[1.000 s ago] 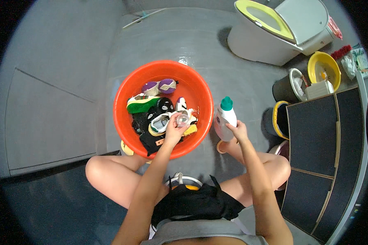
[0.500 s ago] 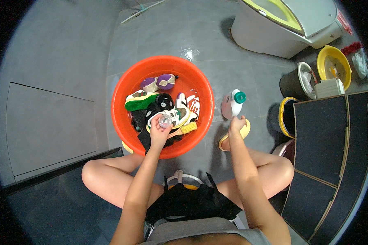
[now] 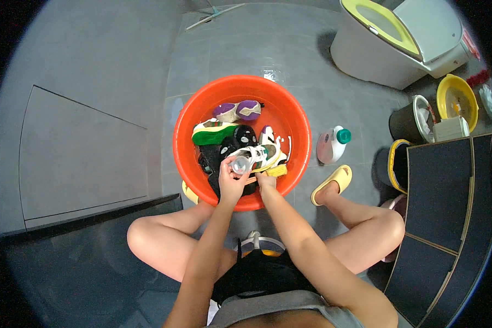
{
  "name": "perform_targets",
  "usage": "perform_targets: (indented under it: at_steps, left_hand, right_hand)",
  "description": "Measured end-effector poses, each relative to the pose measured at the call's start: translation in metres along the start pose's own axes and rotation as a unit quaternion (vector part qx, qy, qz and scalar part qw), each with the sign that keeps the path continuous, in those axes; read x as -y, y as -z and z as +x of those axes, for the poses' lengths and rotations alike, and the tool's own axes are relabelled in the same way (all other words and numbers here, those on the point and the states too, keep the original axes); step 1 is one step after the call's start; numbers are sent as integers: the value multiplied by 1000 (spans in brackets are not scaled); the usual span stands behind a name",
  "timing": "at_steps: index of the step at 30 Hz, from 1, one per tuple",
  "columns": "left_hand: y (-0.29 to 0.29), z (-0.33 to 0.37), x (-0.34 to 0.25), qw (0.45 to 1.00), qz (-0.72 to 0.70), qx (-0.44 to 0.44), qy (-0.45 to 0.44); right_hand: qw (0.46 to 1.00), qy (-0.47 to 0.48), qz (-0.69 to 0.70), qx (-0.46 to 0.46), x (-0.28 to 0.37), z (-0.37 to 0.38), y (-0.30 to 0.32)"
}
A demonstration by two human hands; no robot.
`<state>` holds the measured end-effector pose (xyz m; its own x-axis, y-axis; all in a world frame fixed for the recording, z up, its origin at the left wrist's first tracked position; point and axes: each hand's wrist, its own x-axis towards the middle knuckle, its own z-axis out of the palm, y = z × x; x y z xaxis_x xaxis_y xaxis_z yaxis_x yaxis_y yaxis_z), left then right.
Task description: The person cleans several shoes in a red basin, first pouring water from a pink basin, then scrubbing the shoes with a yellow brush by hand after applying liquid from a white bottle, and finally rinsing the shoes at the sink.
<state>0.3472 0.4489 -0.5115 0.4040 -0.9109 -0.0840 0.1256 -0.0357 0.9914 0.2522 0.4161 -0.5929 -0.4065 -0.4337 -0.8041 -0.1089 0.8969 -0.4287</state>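
Over the near part of an orange tub [image 3: 181,117], my left hand [image 3: 230,183] pinches a small clear plastic cup [image 3: 240,165]. Beside it, my right hand [image 3: 266,181] is closed at the middle of a scrub brush [image 3: 277,170]; yellow bristles show on one side of it and a piece of wooden handle on the other. A white sneaker [image 3: 265,156] lies just beyond both hands. Around it in the tub are a green-soled shoe [image 3: 216,135], black footwear [image 3: 245,134] and a purple-and-beige pair [image 3: 249,110].
A detergent bottle [image 3: 331,146] with a green cap stands on the floor right of the tub. Yellow slippers [image 3: 339,179] are on my feet. Farther right are a dark cabinet [image 3: 437,191], a bin [image 3: 407,123], a yellow basin [image 3: 444,87] and a toilet [image 3: 366,60].
My right hand has left the detergent bottle's side and come over the tub onto the brush. The cup stays in my left hand. The whole view has shifted slightly.
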Motion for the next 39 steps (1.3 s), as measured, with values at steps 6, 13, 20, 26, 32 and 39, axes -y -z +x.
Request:
perform_targets:
  at_steps: [6,13,20,26,32,39]
  left_hand:
    - [18,-10,2,988,136,-13,-69]
    - [0,-13,-22,954,257,23,-153]
    - [-20,-16,-36,934,299,88,-173]
    - [-28,-22,-44,920,327,138,-168]
    - [-32,-22,-47,911,338,147,-183]
    - [-37,-19,-51,896,358,160,-207]
  right_hand:
    - [974,195,-19,-116,-13,-16,18]
    - [927,261,121,240,-14,-43,91]
    - [899,225,96,363,-12,-61,134]
    - [883,230,126,388,-17,-59,141]
    - [873,236,134,406,-18,-56,141]
    - [863,246,156,413,-18,-54,143]
